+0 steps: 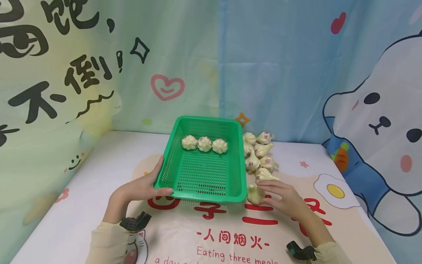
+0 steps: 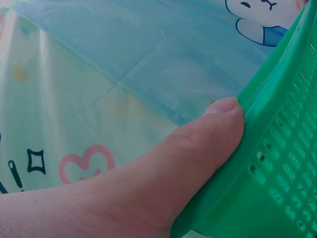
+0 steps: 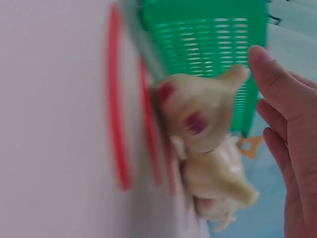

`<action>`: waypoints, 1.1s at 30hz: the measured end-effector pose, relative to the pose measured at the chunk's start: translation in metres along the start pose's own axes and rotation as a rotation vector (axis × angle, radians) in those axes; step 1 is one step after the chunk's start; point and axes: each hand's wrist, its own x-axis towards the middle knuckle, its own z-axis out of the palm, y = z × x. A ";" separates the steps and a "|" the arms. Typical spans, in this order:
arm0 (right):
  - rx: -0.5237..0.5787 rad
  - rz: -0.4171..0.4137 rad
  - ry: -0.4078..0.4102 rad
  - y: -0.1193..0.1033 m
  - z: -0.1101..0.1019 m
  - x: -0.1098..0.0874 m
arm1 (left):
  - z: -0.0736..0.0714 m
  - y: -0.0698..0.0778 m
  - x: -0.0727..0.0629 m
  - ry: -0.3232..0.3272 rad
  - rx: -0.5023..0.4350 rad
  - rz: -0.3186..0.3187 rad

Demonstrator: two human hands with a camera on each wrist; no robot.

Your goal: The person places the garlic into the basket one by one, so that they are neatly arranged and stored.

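Note:
My left hand (image 1: 140, 186) holds a green plastic basket (image 1: 207, 198) by its near left corner. The thumb (image 2: 213, 124) lies against the rim in the left wrist view, with the other fingers mostly hidden. Inside the basket, three garlic bulbs (image 1: 204, 144) form a row toward the far end. To the right of the basket, my right hand (image 1: 285, 196) is beside the nearest loose garlic bulb (image 1: 255, 194), fingers extended. In the right wrist view, the thumb tip is close to the stem of that garlic bulb (image 3: 195, 111), and the fingers are not wrapped round it.
Several more garlic bulbs (image 1: 260, 150) lie in a cluster along the basket's right side, reaching toward the back edge. The table is covered by a printed cloth (image 1: 230, 223). A patterned curtain (image 1: 270, 73) hangs right behind the table.

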 end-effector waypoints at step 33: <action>-0.365 0.145 -0.169 -0.005 0.030 -0.009 | 0.001 0.001 -0.001 0.011 0.001 0.006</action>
